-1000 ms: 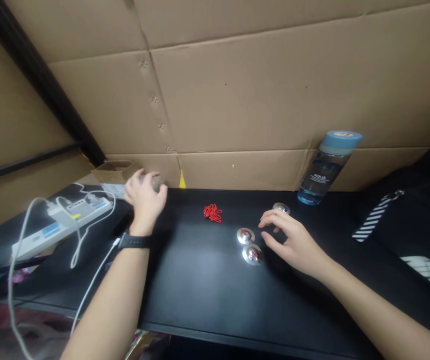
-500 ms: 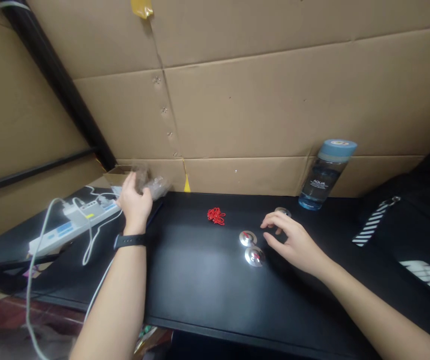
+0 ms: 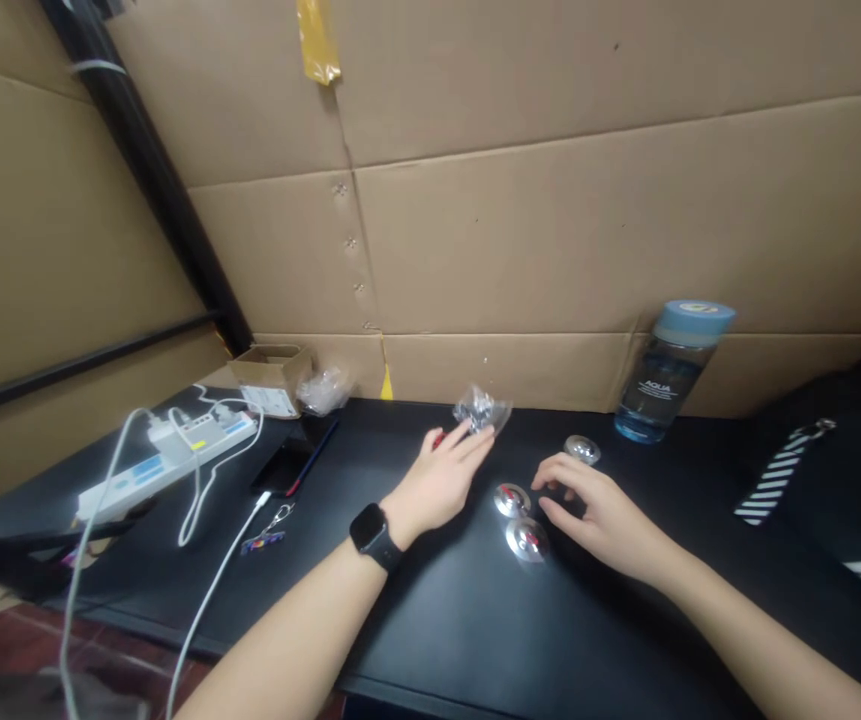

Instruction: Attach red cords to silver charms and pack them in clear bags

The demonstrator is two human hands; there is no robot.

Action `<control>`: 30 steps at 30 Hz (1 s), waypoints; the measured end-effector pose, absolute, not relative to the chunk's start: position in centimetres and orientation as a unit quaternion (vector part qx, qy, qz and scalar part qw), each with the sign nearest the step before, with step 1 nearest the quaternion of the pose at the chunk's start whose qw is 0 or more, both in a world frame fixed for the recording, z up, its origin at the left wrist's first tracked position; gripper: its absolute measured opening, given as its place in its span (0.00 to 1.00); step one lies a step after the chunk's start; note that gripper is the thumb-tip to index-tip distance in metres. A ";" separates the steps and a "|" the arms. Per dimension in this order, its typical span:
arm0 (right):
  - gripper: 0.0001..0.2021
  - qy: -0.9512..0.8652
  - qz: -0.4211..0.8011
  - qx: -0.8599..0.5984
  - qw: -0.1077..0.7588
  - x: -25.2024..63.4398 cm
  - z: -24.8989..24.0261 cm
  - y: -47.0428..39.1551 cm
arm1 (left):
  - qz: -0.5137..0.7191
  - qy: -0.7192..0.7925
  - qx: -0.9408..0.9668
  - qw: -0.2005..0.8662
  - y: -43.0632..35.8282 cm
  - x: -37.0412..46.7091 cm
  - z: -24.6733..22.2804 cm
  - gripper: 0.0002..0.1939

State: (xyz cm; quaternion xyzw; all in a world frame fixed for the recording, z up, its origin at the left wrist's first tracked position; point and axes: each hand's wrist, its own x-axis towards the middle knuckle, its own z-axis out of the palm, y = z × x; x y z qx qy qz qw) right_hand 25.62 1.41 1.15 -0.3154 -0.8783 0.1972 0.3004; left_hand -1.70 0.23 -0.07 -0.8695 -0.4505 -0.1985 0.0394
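Observation:
Over the middle of the black table, my left hand [image 3: 445, 475] has its fingers at a small clear plastic bag [image 3: 484, 408] with dark metallic pieces inside. Beneath that hand a bit of the red cord [image 3: 438, 439] shows; the rest is hidden. My right hand [image 3: 593, 510] hovers with thumb and fingers apart, holding nothing. Just left of it lie two shiny metal discs with red marks, one [image 3: 512, 500] behind the other [image 3: 527, 539]. A third metal disc [image 3: 582, 450] rests behind the right hand.
At the back left stand an open cardboard box [image 3: 269, 380] and crumpled plastic [image 3: 325, 390]. A power strip [image 3: 167, 460], cables, a phone [image 3: 285, 467] and a keychain [image 3: 263, 541] lie left. A water bottle [image 3: 666, 375] and black bag [image 3: 812, 470] are right.
My left hand has moved right from the cardboard box to the middle of the table, with the small plastic bag now at its fingers. The view has shifted slightly; my right hand stays beside the discs.

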 end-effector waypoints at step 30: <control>0.07 -0.945 0.083 -0.276 0.153 25.5 1.9 -0.2 | -0.224 -0.388 -0.890 0.088 0.0 1.7 -0.4 0.07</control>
